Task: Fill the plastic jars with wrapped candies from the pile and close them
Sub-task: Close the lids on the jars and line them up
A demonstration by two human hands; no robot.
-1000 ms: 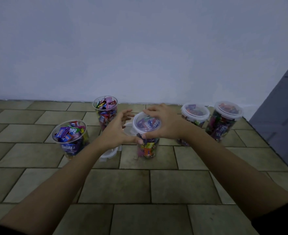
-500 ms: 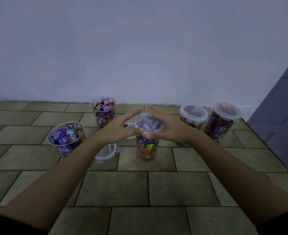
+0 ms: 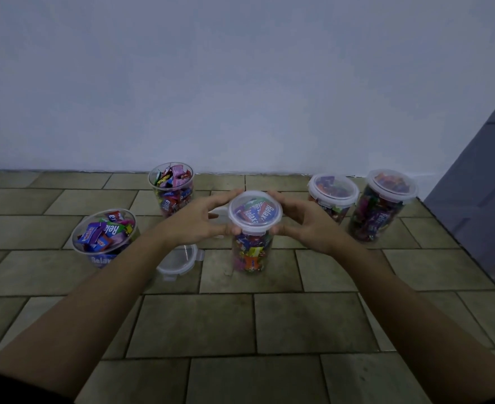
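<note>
A clear plastic jar [image 3: 250,255] full of wrapped candies stands upright on the tiled floor at the centre. A clear lid [image 3: 255,212] sits on top of it. My left hand [image 3: 194,223] grips the lid's left rim, thumb at the front and fingers round the back. On the other side my right hand [image 3: 304,225] grips the right rim the same way. Two candy-filled jars stand without lids: one at the front left [image 3: 103,237] and one further back [image 3: 172,188]. No loose candy pile is in view.
A loose clip lid [image 3: 179,259] lies on the floor under my left wrist. Two lidded, filled jars [image 3: 332,196] [image 3: 383,205] stand at the right near the wall. A grey door panel [image 3: 479,185] borders the floor on the right.
My right hand came off the top of the lid. Both hands spread their fingers, then closed in round the lid's rim from either side. The jar has stayed in place.
</note>
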